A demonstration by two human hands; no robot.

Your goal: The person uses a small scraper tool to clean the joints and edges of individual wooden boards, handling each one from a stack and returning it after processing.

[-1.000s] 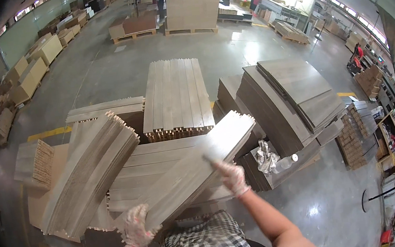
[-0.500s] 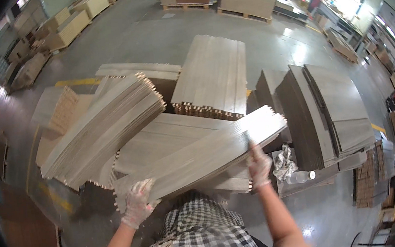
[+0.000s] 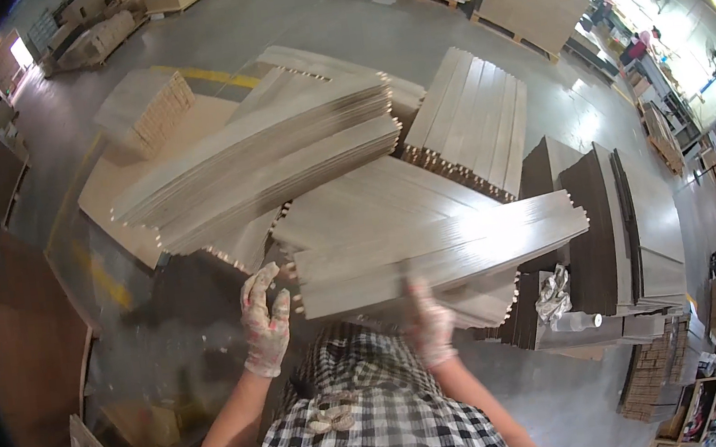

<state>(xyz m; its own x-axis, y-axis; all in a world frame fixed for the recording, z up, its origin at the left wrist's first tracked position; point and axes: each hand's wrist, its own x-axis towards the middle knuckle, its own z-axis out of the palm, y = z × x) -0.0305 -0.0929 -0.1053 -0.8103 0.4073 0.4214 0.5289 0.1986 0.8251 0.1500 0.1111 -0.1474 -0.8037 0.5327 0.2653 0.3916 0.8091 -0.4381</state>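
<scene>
A small stack of long grey wood-grain boards (image 3: 442, 251) lies crosswise in front of me, on top of wider boards (image 3: 364, 200) of the same look. My left hand (image 3: 266, 322), in a stained thin glove, is open just off the left end of this stack, its fingers up and apart from the thumb. At the middle of the stack's near edge is my right hand (image 3: 432, 329), also gloved. Motion smears its fingers, so their grip cannot be made out. A taller, fanned pile of boards (image 3: 278, 153) rests beyond, to the left.
Another board pile (image 3: 470, 120) stands at the far side. Dark-edged panels (image 3: 595, 221) are stacked to the right, with crumpled wrap (image 3: 553, 293) and a clear bottle (image 3: 577, 322) near them. A brown panel (image 3: 28, 335) stands at left. Pallets (image 3: 522, 33) stand farther off.
My view has swung, shifting the piles rightward. My left hand has come off the stack's left corner. My right hand has moved from near the right end to the middle of the near edge.
</scene>
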